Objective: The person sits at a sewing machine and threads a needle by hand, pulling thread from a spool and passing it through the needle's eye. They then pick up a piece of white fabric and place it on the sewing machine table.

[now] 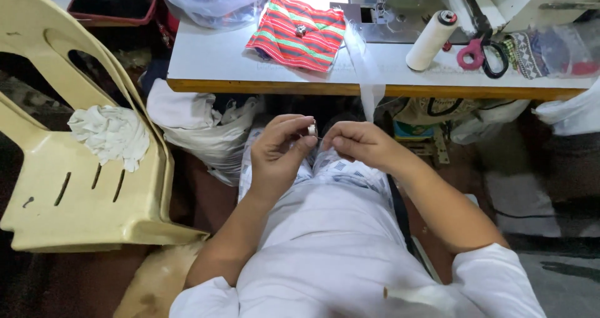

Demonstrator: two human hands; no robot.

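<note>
The left hand (pixel 278 149) pinches a small round white bobbin (pixel 312 129) (mostly hidden by fingertips); the right hand (pixel 356 141), fingers curled shut, pinches something too fine to discern.

There is only one view, from the camera on my head, so nothing is shared with a second one. It looks steeply down over my chest and lap, facing forward toward the worktop (pixel 250 61), whose near edge crosses the upper part of the picture. My left hand (pixel 278 155) and right hand (pixel 359 143) sit close below the lens, near the middle. The sewing machine (pixel 400 8) lies farther off at the top edge, and a plastic chair (pixel 75 186) fills the left side.
</note>
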